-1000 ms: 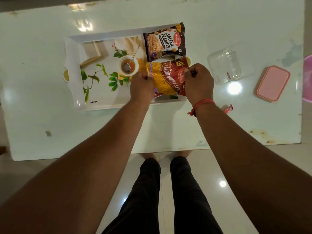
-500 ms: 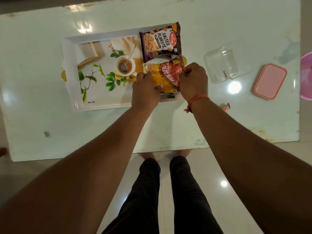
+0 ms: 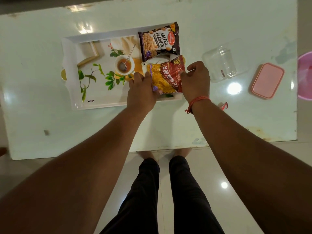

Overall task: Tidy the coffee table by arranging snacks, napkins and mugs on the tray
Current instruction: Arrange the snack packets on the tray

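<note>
A white tray (image 3: pixel 70 73) with a printed picture of leaves and a tea cup lies on the glossy white coffee table (image 3: pixel 168 125). A dark salted peanuts packet (image 3: pixel 158 42) lies flat in the tray's far right corner. Just in front of it, a red and yellow aloo bhujia sev packet (image 3: pixel 166 78) rests in the near right corner. My left hand (image 3: pixel 141 92) grips that packet's left edge and my right hand (image 3: pixel 195 81) pinches its right edge. My right wrist wears a red thread band. The packet's near edge is hidden under my hands.
To the right of the tray stand a clear plastic container (image 3: pixel 219 63) and a pink lid (image 3: pixel 267 81). A pink bowl (image 3: pixel 306 76) shows at the right edge. A red wrapper scrap (image 3: pixel 223 105) lies near my right wrist. My legs stand at the table's near edge.
The sev packet has settled a little lower and flatter in the tray's near right corner. Both hands stay on its edges, and my right fingers have loosened slightly.
</note>
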Demonstrator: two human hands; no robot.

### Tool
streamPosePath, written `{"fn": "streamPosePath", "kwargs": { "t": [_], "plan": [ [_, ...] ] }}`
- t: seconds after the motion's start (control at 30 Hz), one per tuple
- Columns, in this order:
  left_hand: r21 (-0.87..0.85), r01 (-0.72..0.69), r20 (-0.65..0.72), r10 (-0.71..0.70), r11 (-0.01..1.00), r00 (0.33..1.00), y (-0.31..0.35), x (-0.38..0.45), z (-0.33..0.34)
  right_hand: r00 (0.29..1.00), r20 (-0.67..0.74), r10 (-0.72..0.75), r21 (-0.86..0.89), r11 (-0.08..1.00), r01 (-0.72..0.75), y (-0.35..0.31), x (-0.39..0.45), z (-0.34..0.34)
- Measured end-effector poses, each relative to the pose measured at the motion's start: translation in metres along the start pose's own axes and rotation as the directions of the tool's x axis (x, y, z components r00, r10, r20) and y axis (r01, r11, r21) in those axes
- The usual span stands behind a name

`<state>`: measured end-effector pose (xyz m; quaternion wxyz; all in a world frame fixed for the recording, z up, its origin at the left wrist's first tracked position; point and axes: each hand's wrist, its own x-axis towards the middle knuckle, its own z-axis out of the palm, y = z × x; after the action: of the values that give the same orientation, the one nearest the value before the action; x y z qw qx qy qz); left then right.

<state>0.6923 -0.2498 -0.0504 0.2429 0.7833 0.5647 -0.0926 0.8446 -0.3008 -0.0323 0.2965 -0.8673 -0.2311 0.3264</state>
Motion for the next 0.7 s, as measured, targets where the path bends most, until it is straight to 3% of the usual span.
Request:
{"fn": "streamPosePath", "kwargs": {
  "t": [0.13,0.23,0.5,0.7],
  "plan": [
    [-0.026,0.012,-0.089,-0.014,1.000,0.996,-0.005,-0.008,-0.011,0.952,-0.101,-0.290,-0.199,0.943,0.266,-0.003,-0.016,-0.002],
    [0.039,0.007,-0.127,-0.002,0.999,0.992,-0.013,-0.019,-0.024,0.903,-0.014,-0.430,-0.376,0.839,0.393,-0.015,-0.033,-0.001],
    [0.157,0.084,-0.154,-0.059,0.984,0.986,-0.079,-0.058,-0.083,0.792,0.416,-0.447,-0.536,0.583,0.611,-0.065,-0.073,0.025],
    [0.149,0.130,-0.115,-0.113,0.980,0.987,-0.176,-0.067,-0.125,0.722,0.515,-0.462,-0.557,0.460,0.692,-0.120,-0.093,0.078]
  ]
}}
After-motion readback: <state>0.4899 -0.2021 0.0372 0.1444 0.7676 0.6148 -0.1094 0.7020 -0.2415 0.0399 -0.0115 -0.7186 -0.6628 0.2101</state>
